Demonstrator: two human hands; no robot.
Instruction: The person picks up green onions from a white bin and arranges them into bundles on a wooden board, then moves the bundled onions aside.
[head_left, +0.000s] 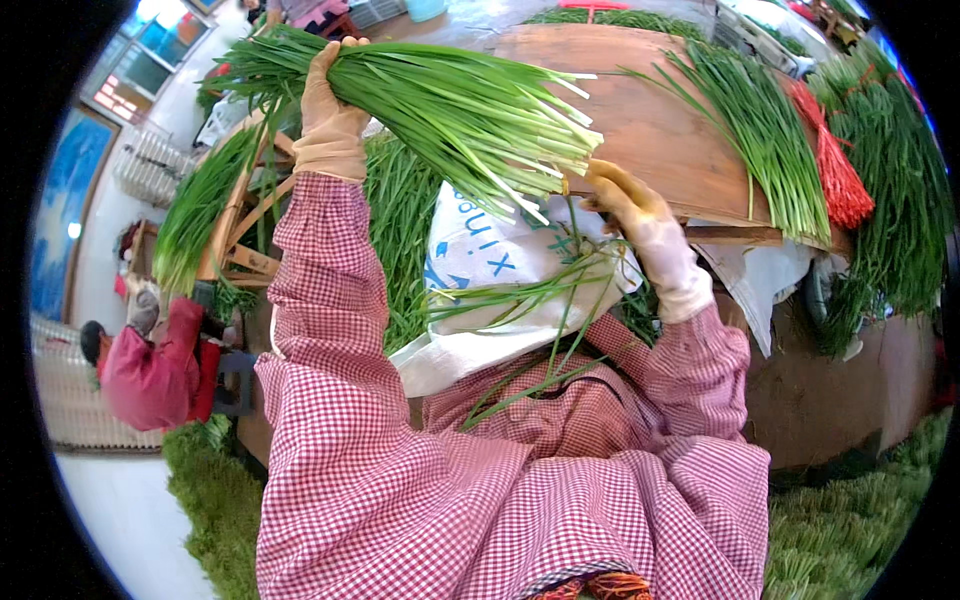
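Left hand [330, 100] gripped a fat bunch [470, 105], bright green fading to white; couldn't tell if right hand [643, 212] held anything.

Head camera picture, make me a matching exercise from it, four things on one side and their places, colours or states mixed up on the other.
Column one
1. Sack
2. Left hand
3. Red strands
4. Right hand

Column two
A. Closed around the green bunch
B. Near the bunch's pale ends
C. White with blue print
D. Between two green piles

Right pairs: 1-C, 2-A, 3-D, 4-B
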